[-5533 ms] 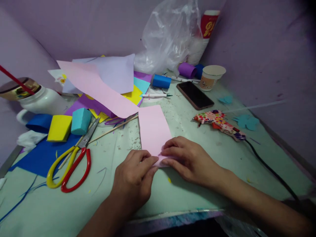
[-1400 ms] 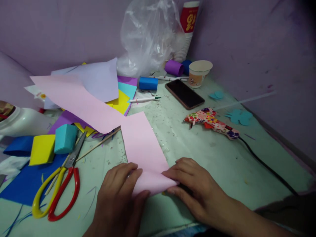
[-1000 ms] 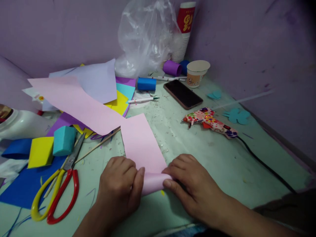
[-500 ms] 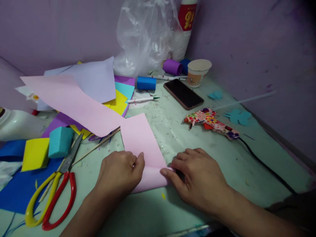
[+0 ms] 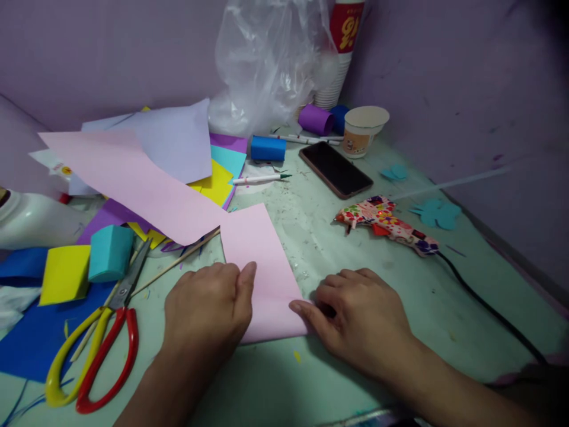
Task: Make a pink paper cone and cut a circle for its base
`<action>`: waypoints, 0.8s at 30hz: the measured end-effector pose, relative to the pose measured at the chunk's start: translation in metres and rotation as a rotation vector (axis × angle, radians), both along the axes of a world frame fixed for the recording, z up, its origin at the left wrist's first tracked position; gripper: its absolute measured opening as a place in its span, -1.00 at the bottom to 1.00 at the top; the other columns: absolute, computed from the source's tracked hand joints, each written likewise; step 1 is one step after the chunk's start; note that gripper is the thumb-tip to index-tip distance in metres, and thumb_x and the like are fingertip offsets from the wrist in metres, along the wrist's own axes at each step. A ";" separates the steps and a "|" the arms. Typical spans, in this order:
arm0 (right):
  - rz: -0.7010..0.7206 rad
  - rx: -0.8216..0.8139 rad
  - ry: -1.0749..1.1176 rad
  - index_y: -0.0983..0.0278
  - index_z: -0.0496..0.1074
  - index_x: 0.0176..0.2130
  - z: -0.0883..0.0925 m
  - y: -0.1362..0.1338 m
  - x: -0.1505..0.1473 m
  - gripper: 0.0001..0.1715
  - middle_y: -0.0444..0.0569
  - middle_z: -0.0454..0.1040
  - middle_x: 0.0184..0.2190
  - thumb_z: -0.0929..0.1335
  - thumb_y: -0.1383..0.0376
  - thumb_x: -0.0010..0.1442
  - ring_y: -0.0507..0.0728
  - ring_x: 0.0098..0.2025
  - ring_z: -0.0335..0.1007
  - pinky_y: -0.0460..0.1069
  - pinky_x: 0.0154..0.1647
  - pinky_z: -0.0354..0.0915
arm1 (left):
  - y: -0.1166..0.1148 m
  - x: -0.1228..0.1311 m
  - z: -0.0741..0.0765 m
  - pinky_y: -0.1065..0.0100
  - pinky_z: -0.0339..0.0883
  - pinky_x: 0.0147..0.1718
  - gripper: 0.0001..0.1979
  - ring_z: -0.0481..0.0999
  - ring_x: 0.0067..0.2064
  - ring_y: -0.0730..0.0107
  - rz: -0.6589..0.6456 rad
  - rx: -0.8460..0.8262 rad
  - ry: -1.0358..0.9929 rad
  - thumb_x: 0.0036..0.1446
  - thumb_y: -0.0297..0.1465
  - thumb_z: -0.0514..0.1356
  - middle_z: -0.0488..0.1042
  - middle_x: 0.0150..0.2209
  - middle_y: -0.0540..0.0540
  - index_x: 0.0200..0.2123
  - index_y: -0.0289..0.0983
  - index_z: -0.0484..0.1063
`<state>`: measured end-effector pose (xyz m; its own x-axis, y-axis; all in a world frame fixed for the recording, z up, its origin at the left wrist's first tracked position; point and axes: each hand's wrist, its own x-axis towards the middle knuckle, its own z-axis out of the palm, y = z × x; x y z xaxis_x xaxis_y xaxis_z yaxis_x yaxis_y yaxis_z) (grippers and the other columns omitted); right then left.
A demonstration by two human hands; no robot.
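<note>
A strip of pink paper (image 5: 262,249) lies on the table with its near end folded over. At the left end of the fold, my left hand (image 5: 211,311) is closed in a fist, its thumb raised along the paper; its fingertips are hidden. My right hand (image 5: 360,317) pinches the right end of the fold, thumb on top and the other fingers curled. Left of the strip lies a larger pink sheet (image 5: 133,178) over other coloured paper. Scissors (image 5: 118,320) with one yellow and one red handle rest near my left forearm.
A flowered glue gun (image 5: 382,222) with a black cord lies to the right. Behind are a phone (image 5: 335,169), a paper cup (image 5: 364,130), a blue paper roll (image 5: 268,148) and a plastic bag (image 5: 271,65). A white bottle (image 5: 35,219) lies at far left.
My left thumb and fist have shifted slightly left and up along the fold. My right hand keeps its pinch. The whole view has moved a little.
</note>
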<state>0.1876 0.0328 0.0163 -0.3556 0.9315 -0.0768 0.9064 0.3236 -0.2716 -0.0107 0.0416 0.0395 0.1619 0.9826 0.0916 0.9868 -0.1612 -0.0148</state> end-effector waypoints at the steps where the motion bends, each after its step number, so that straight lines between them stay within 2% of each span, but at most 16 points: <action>1: -0.003 0.004 0.007 0.24 0.44 -0.64 0.000 0.000 0.000 -0.47 -0.03 0.47 -0.61 0.25 0.00 0.16 0.15 -0.48 0.33 0.06 -0.38 -0.01 | -0.005 -0.004 0.003 0.33 0.07 -0.62 -0.63 0.39 -0.58 0.27 -0.021 0.075 -0.075 0.20 -0.27 -0.02 0.45 -0.61 -0.07 -0.59 -0.22 0.39; 4: -0.008 0.015 0.033 0.22 0.44 -0.65 -0.002 -0.001 0.001 -0.49 -0.05 0.46 -0.62 0.25 0.02 0.16 0.15 -0.50 0.31 0.05 -0.38 0.00 | -0.025 -0.006 0.007 0.30 0.30 -0.41 -0.86 0.47 -0.38 0.29 -0.191 0.235 -0.315 0.15 -0.41 0.06 0.52 -0.41 -0.09 -0.36 -0.25 0.41; 6: -0.003 0.044 0.046 0.21 0.42 -0.66 -0.004 0.000 0.001 -0.50 -0.06 0.45 -0.64 0.25 0.03 0.16 0.15 -0.51 0.30 0.05 -0.38 0.01 | -0.040 0.005 0.002 0.29 0.33 -0.25 -0.84 0.48 -0.28 0.31 -0.378 0.308 -0.352 0.11 -0.49 0.06 0.55 -0.32 -0.11 -0.28 -0.29 0.41; 8: 0.009 0.085 0.054 0.20 0.40 -0.68 -0.007 0.000 0.001 -0.49 -0.06 0.43 -0.66 0.26 0.04 0.16 0.15 -0.52 0.29 0.04 -0.39 0.02 | -0.052 0.021 -0.011 0.23 0.31 -0.12 -0.78 0.50 -0.21 0.28 -0.526 0.406 -0.268 0.07 -0.56 0.03 0.57 -0.31 -0.09 -0.26 -0.32 0.43; 10: 0.039 0.124 0.057 0.20 0.38 -0.68 -0.010 -0.001 0.003 -0.48 -0.07 0.41 -0.67 0.25 0.04 0.18 0.15 -0.52 0.29 0.04 -0.40 0.04 | -0.060 0.038 -0.028 0.23 0.28 -0.09 -0.77 0.50 -0.20 0.28 -0.551 0.498 -0.252 0.08 -0.60 0.02 0.59 -0.31 -0.08 -0.31 -0.34 0.46; 12: 0.080 0.157 0.053 0.19 0.37 -0.67 -0.014 -0.002 0.006 -0.48 -0.08 0.39 -0.67 0.24 0.03 0.18 0.15 -0.53 0.29 0.03 -0.41 0.06 | -0.064 0.048 -0.043 0.22 0.28 -0.14 -0.75 0.51 -0.23 0.29 -0.530 0.560 -0.287 0.07 -0.62 0.01 0.60 -0.34 -0.07 -0.36 -0.34 0.48; 14: 0.109 0.178 0.038 0.18 0.36 -0.66 -0.018 -0.002 0.011 -0.49 -0.10 0.38 -0.67 0.24 0.01 0.18 0.14 -0.55 0.30 0.02 -0.44 0.09 | -0.065 0.052 -0.051 0.23 0.29 -0.20 -0.78 0.51 -0.25 0.29 -0.519 0.640 -0.307 0.10 -0.58 0.04 0.60 -0.36 -0.04 -0.39 -0.33 0.48; 17: 0.144 0.175 0.008 0.18 0.38 -0.63 -0.022 -0.001 0.016 -0.53 -0.11 0.40 -0.65 0.23 0.05 0.18 0.14 -0.55 0.33 0.00 -0.48 0.15 | -0.064 0.051 -0.053 0.20 0.27 -0.15 -0.81 0.51 -0.17 0.25 -0.441 0.708 -0.286 0.13 -0.51 0.06 0.61 -0.30 -0.05 -0.35 -0.31 0.49; 20: 0.146 0.146 -0.022 0.18 0.39 -0.62 -0.022 0.002 0.016 -0.51 -0.10 0.42 -0.64 0.20 0.04 0.18 0.15 -0.57 0.36 0.00 -0.52 0.18 | -0.065 0.049 -0.051 0.13 0.23 -0.05 -0.76 0.49 -0.11 0.20 -0.358 0.619 -0.236 0.11 -0.54 0.04 0.61 -0.22 -0.06 -0.25 -0.32 0.49; 24: 0.067 0.050 -0.032 0.18 0.41 -0.63 -0.018 0.005 0.010 -0.45 -0.09 0.43 -0.67 0.18 -0.02 0.19 0.15 -0.59 0.36 -0.01 -0.59 0.16 | -0.065 0.047 -0.051 0.12 0.19 0.00 -0.73 0.49 -0.11 0.17 -0.367 0.555 -0.206 0.08 -0.57 0.03 0.60 -0.20 -0.10 -0.21 -0.38 0.49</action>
